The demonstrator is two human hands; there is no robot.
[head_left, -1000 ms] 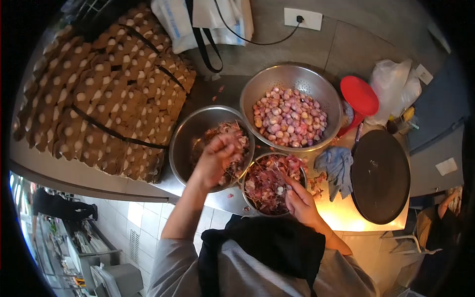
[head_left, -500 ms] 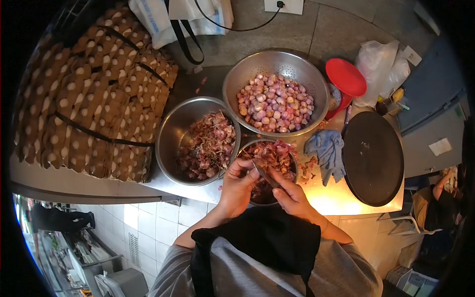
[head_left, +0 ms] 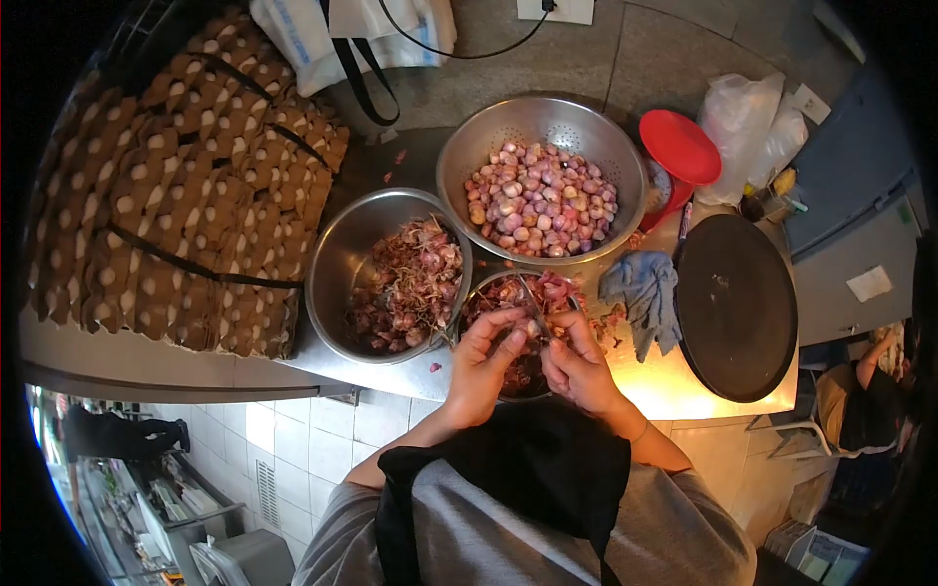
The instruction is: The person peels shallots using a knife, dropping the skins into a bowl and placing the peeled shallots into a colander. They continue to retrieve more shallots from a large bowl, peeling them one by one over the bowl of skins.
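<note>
Above a small bowl of onion skins [head_left: 508,289], my two hands are close together. My left hand [head_left: 489,356] has its fingers pinched on something small that I cannot make out. My right hand [head_left: 581,363] is closed on a knife [head_left: 533,298], whose blade points up and away between the hands. To the left stands a steel bowl [head_left: 332,283] holding unpeeled shallots [head_left: 415,283] with roots and stems. Behind the small bowl, a large steel colander [head_left: 467,137] contains peeled shallots [head_left: 542,200].
Egg trays [head_left: 186,195] are stacked at the left. On the right lie a blue glove [head_left: 640,293] and a round dark board [head_left: 738,308], with a red dish [head_left: 681,146] and plastic bags [head_left: 741,132] behind. Other people are at the far left [head_left: 122,433] and far right [head_left: 870,391].
The knife has swung from lying slanted across between my hands to pointing up and away. My left hand has shifted slightly right, and my fingertips now meet over the small bowl.
</note>
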